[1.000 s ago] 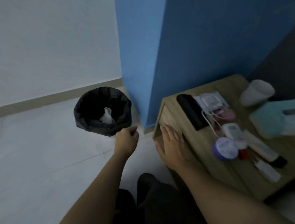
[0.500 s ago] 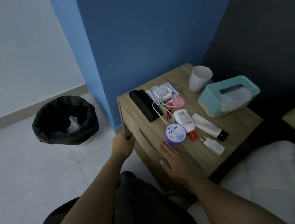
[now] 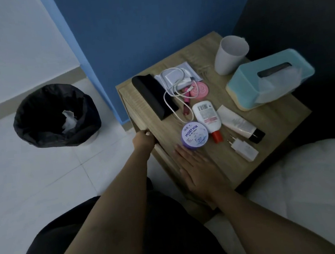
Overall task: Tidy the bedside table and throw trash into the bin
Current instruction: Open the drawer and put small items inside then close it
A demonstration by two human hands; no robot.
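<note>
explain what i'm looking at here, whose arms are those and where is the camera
There is no machine: a person wears one wide-angle camera on the head, looking down at their arms. The left hand grips the front edge of the bedside table; the right hand lies flat on its top, holding nothing. On the table are a purple cream jar, a white bottle with a red cap, a tube, a charger plug, a white cable, a black case, a white cup and a teal tissue box. On the floor stands a bin with a black liner and crumpled paper inside.
</note>
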